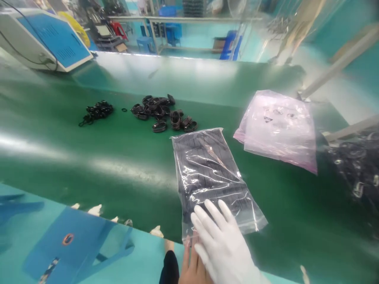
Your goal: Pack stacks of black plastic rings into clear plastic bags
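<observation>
A clear plastic bag (pixel 207 169) packed with rows of thin black pieces lies flat on the green tabletop. My right hand (pixel 222 244), in a white glove, rests over the bag's near end with its fingers stretched out. My left hand (pixel 195 264), bare, is beside and partly under the gloved one; its extended fingertips reach the bag's near edge. Beyond the bag lies a loose heap of black coiled bundles (pixel 160 110), apparently short cables. Further left are a smaller pile of shiny black pieces (pixel 99 110) and a single black ring (pixel 124 110).
Pinkish clear plastic bags (pixel 278 126) lie stacked to the right. Dark bagged items (pixel 358 165) sit at the right edge. A blue and white machine (pixel 53 37) stands at the back left. A blue stool (pixel 68 240) is below the table's near edge.
</observation>
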The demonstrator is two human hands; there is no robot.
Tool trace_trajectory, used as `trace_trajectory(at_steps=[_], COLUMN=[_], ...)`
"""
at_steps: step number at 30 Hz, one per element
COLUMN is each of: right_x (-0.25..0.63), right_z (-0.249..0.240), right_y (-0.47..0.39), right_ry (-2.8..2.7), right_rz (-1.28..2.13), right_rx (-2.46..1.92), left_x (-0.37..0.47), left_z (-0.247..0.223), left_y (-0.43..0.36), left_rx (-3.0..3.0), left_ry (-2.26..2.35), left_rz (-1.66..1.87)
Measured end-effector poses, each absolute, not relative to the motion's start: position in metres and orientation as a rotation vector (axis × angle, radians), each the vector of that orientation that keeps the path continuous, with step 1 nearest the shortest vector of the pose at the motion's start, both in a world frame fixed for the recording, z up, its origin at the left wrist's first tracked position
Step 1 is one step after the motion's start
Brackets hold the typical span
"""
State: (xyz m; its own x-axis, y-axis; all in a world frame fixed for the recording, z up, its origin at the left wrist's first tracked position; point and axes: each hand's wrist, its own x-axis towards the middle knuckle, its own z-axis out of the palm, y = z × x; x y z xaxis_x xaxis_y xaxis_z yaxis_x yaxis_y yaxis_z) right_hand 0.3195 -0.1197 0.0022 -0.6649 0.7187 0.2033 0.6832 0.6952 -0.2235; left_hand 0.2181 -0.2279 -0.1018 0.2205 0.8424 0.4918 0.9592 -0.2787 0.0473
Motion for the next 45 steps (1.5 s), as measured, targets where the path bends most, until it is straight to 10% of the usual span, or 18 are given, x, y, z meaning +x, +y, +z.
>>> trace_trajectory(at_steps=[14, 18, 25, 45], right_x=[0.396, 0.44, 0.419, 0.407], right_z=[0.011, 0.006, -0.024, -0.012], right_y=[-0.111, -0.105, -0.099, -0.107], right_ry=[-2.217, -1.566, -0.652, -0.553], right_rz=[0.303, 1.006, 1.98, 1.655], right_rx=[-1.502, -2.067, -1.75, -1.741], left_x=[0.21, 0.182, 0.155, 0.135], left_z=[-0.075, -0.035, -0.01, -0.03], left_y=[-0.232, -0.235, -0.185, -0.165], left_rx=[-2.327, -2.297, -1.638, -1.601], left_ry=[-1.824, -2.253, -3.639, -3.89], left_rz=[-0.435, -0.581, -0.853, -1.482])
